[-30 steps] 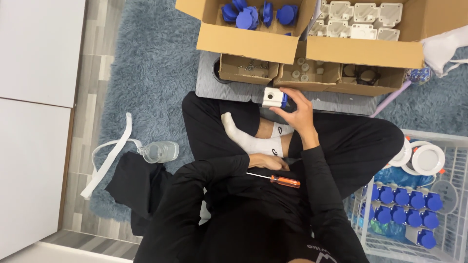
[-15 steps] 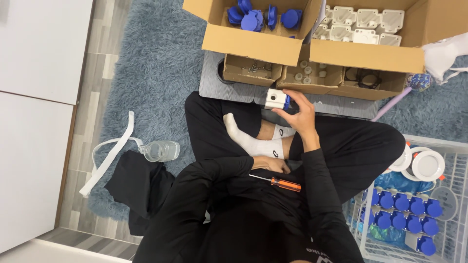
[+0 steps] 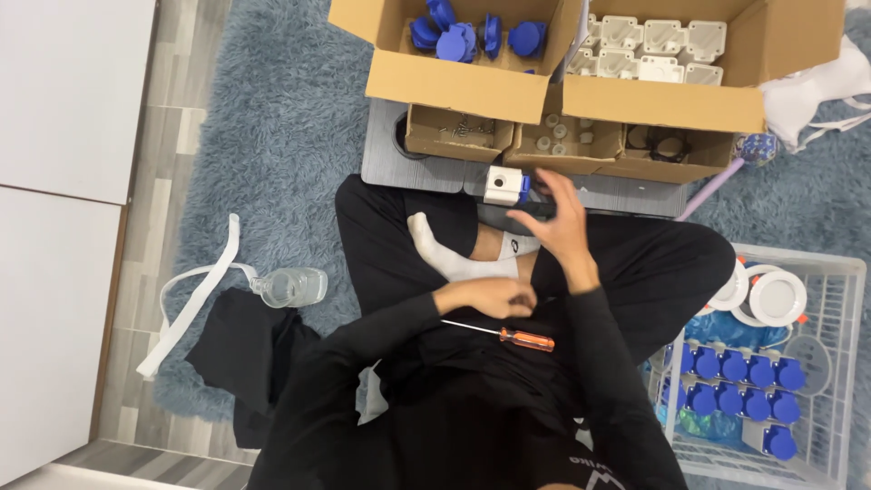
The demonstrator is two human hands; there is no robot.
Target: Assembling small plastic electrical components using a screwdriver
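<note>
The socket (image 3: pixel 504 184), a white block with a blue lid, sits on the grey board (image 3: pixel 399 168) just beside the right hand (image 3: pixel 555 220), whose fingers are spread and released. The left hand (image 3: pixel 494 296) rests loosely curled near the screwdriver (image 3: pixel 504 334), gripping nothing. Beyond the board, one carton (image 3: pixel 454 82) holds blue lids, another (image 3: pixel 662 100) white housings. Right of it, the basket (image 3: pixel 839 272) holds finished sockets, so many are done and many parts remain.

R hand (image 3: pixel 558 222) raised by white-blue socket (image 3: pixel 504 184) on grey surface (image 3: pixel 399 168), apart. L hand (image 3: pixel 494 297) in lap near screwdriver (image 3: pixel 508 335). Boxes (image 3: pixel 581 100) ahead.
</note>
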